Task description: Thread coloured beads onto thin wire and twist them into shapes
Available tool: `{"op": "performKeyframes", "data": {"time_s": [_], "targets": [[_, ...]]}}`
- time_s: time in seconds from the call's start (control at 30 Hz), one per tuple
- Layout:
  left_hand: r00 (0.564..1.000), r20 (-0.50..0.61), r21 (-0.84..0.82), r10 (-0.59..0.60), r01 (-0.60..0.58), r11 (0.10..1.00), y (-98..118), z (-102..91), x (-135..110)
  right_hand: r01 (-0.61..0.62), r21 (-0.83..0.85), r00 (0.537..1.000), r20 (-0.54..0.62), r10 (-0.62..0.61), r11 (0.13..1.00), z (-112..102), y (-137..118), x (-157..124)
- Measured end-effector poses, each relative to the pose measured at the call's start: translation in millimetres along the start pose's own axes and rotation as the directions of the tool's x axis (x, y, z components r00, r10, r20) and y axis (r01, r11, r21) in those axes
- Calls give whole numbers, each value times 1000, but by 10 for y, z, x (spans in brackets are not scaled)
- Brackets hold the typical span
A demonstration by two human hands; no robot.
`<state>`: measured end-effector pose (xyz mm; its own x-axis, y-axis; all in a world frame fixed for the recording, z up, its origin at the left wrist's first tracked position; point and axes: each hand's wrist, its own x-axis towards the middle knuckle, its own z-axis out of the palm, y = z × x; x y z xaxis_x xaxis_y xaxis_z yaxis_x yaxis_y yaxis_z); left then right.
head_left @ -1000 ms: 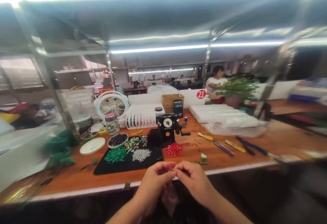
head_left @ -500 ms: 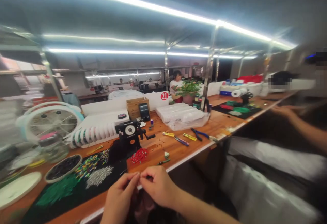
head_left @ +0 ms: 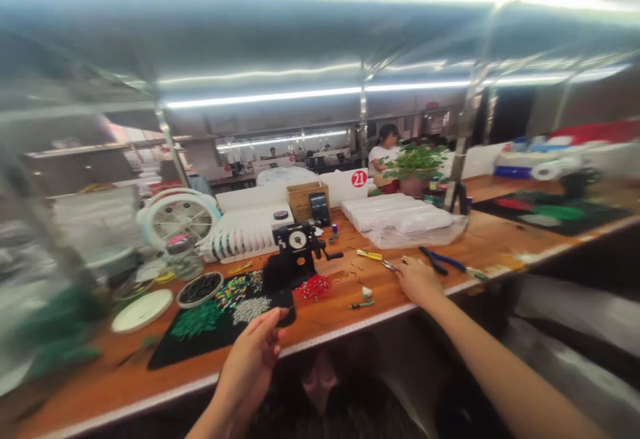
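Brown worktop (head_left: 333, 315) with a white front edge slants through the view, both hands over its near side and well apart. Nearest, the left hand (head_left: 255, 340) has thumb and finger pinched together above the right end of a black mat (head_left: 173, 351); anything between them is too small to make out. The right hand (head_left: 419, 280) is down at a slim metal-tipped tool (head_left: 390, 265), covering most of it, and I cannot tell whether the fingers have closed on it. Between the hands lie a small green-and-black piece (head_left: 361, 305) and a pale lump (head_left: 367, 291). On the mat are heaps of green pieces (head_left: 197, 319), silvery pieces (head_left: 251, 309) and multicoloured beads (head_left: 233, 291); a red heap (head_left: 313, 286) lies just beside it. Farther in, a yellow-handled tool (head_left: 369, 254) and blue-handled pliers (head_left: 447, 260) lie either side of the right hand. Behind stand a black hand-cranked machine (head_left: 299, 240), plastic-wrapped white bundles (head_left: 400, 217) and a cardboard box (head_left: 306, 200); beyond, a potted plant (head_left: 417, 159) and a person in a white top (head_left: 383, 159)
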<state>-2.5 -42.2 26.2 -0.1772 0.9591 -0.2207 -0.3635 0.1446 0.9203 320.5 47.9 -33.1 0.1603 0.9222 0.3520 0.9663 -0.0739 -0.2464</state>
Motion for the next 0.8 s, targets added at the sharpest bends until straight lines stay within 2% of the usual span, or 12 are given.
{"op": "performKeyframes", "data": {"time_s": [0.17,0.27,0.33,0.4,0.47,0.5,0.53,0.6,0.63,0.7,0.73,0.8], "targets": [[997,28,-111,-67,70,991,-75,-194,-62,4,-101,1000,29,-1,995,182,116,-22],[994,29,-208,-104,108,972,-124,-280,-149,-36,-107,997,-78,28,994,182,77,-171],[994,41,-264,-105,113,958,-159,-317,-203,-2,71,977,-213,17,997,138,-52,-371],[994,69,-307,-86,103,946,-194,-330,-244,72,396,966,-255,34,915,49,-287,-659],[993,103,-331,-57,88,940,-227,-320,-278,47,681,993,-108,38,730,-78,-601,-988],[991,124,-334,-42,81,939,-242,-309,-294,-9,787,1000,21,-12,616,-146,-771,-1144],[989,146,-333,-29,77,940,-257,-296,-311,-100,867,981,167,-97,488,-211,-937,-1282],[981,194,-330,-6,71,941,-283,-272,-347,-368,887,872,433,-229,277,-307,-1229,-1485],[976,219,-332,6,69,941,-293,-263,-366,-475,852,803,521,-288,219,-333,-1345,-1547],[963,267,-341,27,69,938,-310,-255,-400,-569,801,708,592,-385,184,-338,-1509,-1602],[957,289,-343,35,69,937,-316,-254,-414,-564,802,690,588,-421,196,-320,-1560,-1604],[945,325,-337,43,73,939,-326,-258,-432,-513,830,703,552,-449,218,-262,-1620,-1581]]}}
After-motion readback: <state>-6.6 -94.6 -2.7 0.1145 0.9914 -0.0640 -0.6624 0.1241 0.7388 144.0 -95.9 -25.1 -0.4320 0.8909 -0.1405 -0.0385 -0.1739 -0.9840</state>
